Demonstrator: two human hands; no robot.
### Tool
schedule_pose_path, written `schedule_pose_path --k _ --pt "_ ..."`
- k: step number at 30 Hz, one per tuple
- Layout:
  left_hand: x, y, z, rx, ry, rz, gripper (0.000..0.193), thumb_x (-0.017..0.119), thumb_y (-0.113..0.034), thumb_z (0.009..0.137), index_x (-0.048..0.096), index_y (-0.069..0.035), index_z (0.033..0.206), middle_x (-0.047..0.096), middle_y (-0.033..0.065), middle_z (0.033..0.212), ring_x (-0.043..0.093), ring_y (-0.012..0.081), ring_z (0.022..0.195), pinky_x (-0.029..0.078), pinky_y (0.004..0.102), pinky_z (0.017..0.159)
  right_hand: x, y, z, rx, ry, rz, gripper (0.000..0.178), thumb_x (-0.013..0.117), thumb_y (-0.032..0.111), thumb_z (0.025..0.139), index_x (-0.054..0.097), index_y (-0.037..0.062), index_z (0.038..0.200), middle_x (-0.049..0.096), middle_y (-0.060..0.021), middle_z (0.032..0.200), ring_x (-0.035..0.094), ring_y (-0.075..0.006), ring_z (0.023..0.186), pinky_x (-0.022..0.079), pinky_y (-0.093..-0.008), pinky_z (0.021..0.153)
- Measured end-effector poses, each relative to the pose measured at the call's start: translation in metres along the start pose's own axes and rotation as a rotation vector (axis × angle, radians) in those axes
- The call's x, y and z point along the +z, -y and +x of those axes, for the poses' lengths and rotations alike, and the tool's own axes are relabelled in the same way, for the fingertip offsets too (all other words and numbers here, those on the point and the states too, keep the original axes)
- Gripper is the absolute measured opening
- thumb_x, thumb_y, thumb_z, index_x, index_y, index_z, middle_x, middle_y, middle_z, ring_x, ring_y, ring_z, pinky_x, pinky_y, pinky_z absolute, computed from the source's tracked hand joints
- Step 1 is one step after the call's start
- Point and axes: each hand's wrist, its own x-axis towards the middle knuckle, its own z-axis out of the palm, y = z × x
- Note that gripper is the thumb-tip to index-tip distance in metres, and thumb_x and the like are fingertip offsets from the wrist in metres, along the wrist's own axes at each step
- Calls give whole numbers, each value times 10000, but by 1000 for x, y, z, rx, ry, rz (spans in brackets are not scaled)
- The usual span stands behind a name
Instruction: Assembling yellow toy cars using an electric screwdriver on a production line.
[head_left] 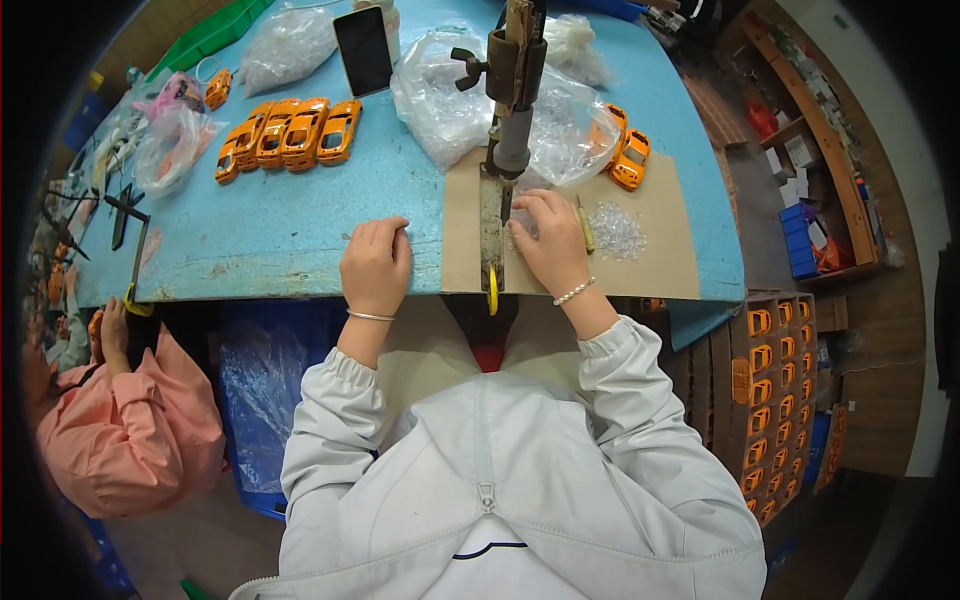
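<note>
My left hand [375, 265] rests at the front edge of the blue table, its fingers loosely curled and nothing visible in them. My right hand [550, 240] is beside the lower tip of an upright metal bench press [513, 140], thumb and fingers bent toward each other; whatever they hold is too small to make out. Close to the right hand lie a thin yellow-green handled tool [585, 228] and a pile of small transparent plastic pieces [617, 232] on a cardboard sheet [660, 265]. Beyond them sits an orange toy car body [631, 160], with another partly behind a plastic bag.
Several orange car bodies [290, 135] stand in a row at the back left. Transparent bags [440, 95] surround the press, near a dark phone-like screen [363, 52]. A person in a pink jacket [140, 430] sits at left. Trays of orange car bodies [775, 400] stand at right.
</note>
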Motion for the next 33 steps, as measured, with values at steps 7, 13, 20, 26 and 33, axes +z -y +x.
schedule_pose_path --k 7,13,20,26,33 --pt "0 -2 0 9 -12 -25 94 627 -48 825 648 -71 913 641 91 838 603 278 802 493 374 700 -7 -4 3 -37 -34 31 139 621 75 799 638 70 936 647 -93 973 592 -300 927 430 -415 852" --pt "-8 14 10 -132 -66 -36 105 640 -41 809 652 -53 912 626 130 959 590 297 901 492 396 772 -3 -6 3 12 -52 37 113 585 57 815 639 59 914 656 -103 909 603 -304 887 443 -407 826" --pt "-13 79 33 -267 108 303 164 663 -106 840 641 -57 995 606 131 973 576 326 921 482 405 790 -6 -7 3 6 -94 86 105 558 28 832 643 42 891 660 -107 938 614 -306 890 474 -399 792" --pt "-9 88 38 -269 176 320 123 627 -103 873 599 -33 970 592 146 969 564 336 926 467 417 817 -7 -8 5 77 -119 227 112 544 10 846 635 25 908 657 -123 960 627 -329 870 498 -392 752" --pt "-6 80 30 -135 153 365 87 606 -99 890 569 -27 922 567 160 910 542 348 897 465 423 812 -4 -7 9 60 -142 271 124 528 -12 850 627 16 920 650 -138 964 631 -328 867 501 -387 745"
